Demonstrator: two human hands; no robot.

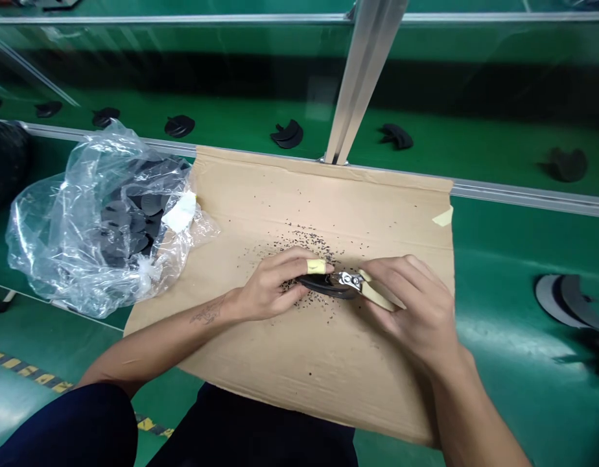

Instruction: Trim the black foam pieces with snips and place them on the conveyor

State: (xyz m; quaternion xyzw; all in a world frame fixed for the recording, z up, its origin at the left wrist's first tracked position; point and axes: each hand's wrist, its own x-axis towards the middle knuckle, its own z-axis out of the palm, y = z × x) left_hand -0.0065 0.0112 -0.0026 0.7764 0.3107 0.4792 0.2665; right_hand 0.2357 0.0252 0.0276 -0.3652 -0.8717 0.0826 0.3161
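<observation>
Black part (328,287): one, held above the middle of the cardboard (255,363), between the two hands; its edge should face the cutter squarely and be kept steady.
Left hand (268,288): grasping the black part between thumb and fingers; fingertips, one with a yellow wrap (316,266), sit close to the cutter's head, so best kept back from the blades.
Cutter (351,280): one, head at the part's right end; lay the blades flush and nip lightly, to spare the surface. Whether they are closed on it cannot be told.
Right hand (421,305): wrapped around the cutter's pale handles; an even squeeze with a quiet wrist should give a clean bite.
Plastic bag count: one clear bag (76,214) at left, many dark pieces (119,227) inside, overlapping too much to count; one white slip (181,211) on it.
Far row count: seven dark curved parts (286,134) visible on the green surface beyond the metal rail (523,198).
Crumb count: too many black crumbs (309,240) to number, scattered around the held part.
Cardboard count: one sheet, one tape scrap (443,217) near its far right corner.
Right side count: a few curved pieces (579,301), exact number unclear.
</observation>
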